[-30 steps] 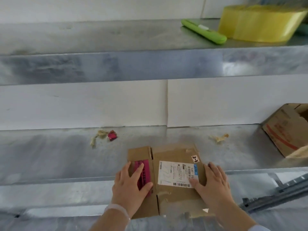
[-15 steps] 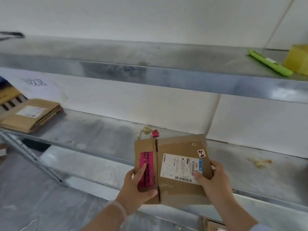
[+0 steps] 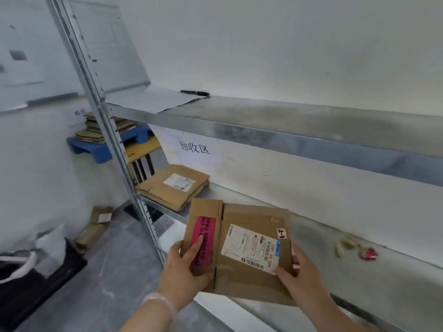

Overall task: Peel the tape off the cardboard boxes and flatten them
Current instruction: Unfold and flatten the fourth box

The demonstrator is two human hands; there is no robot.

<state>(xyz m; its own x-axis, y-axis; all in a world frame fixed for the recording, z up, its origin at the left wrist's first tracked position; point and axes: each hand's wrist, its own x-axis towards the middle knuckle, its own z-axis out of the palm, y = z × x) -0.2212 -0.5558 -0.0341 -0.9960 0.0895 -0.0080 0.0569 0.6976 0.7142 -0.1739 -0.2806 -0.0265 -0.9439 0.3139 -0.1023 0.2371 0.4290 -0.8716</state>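
A flattened brown cardboard box (image 3: 249,279) with a pink label and a white shipping label is held in the air in front of the metal shelf (image 3: 359,279). My left hand (image 3: 183,269) grips its left edge, thumb on the pink label. My right hand (image 3: 299,274) grips its right edge near the white label. Further left on the same shelf lies a small stack of flattened boxes (image 3: 173,186).
Scraps of peeled tape (image 3: 357,248) lie on the shelf to the right. A pen (image 3: 194,92) and paper sheet lie on the upper shelf. A shelf upright (image 3: 115,149) stands left; beyond it are a blue pallet with cardboard (image 3: 100,142), boxes on the floor and a dark bin.
Both hands lifted the flattened box off the shelf and carried it left. My view swung left, so the green knife and tape roll left the frame and the stack came in.
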